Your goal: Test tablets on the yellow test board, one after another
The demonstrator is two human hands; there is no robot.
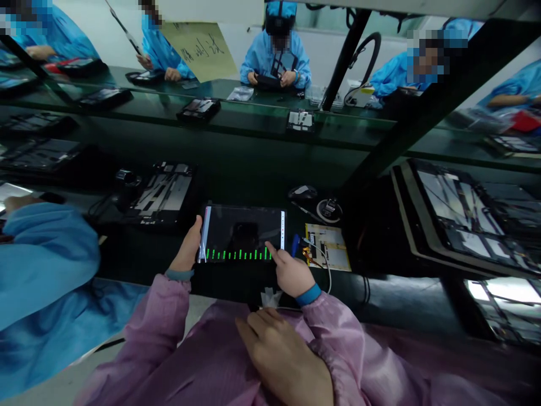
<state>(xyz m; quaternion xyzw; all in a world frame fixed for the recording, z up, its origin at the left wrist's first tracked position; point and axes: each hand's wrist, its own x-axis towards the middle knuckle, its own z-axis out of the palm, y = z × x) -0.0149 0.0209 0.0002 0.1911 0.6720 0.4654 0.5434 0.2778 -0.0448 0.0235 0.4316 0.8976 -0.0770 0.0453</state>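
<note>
My left hand (pixel 187 246) is closed around the left edge of a tablet screen (pixel 228 225), thumb at its upper corner. Dark except for a row of green bars along the bottom, the screen also has pale strips at both sides. At its lower right, my right hand (pixel 293 273) stretches an index finger onto the glass near the bars, holding nothing. Right of that hand lies a flat yellow-edged battery (pixel 333 246), with a blue clip (pixel 295 245) and a white cable (pixel 324 256) beside it. A third hand (pixel 283 352) in a pink cuff rests below, nearer the camera.
Opened tablet bodies (pixel 163 192) lie at left, and a tall stack (pixel 454 197) stands at right. A mouse (pixel 302 193) and a coiled cable (pixel 329 210) sit behind the battery. A blue-sleeved co-worker (pixel 46 254) is close on my left. Beyond a shelf (pixel 245 121), several people work.
</note>
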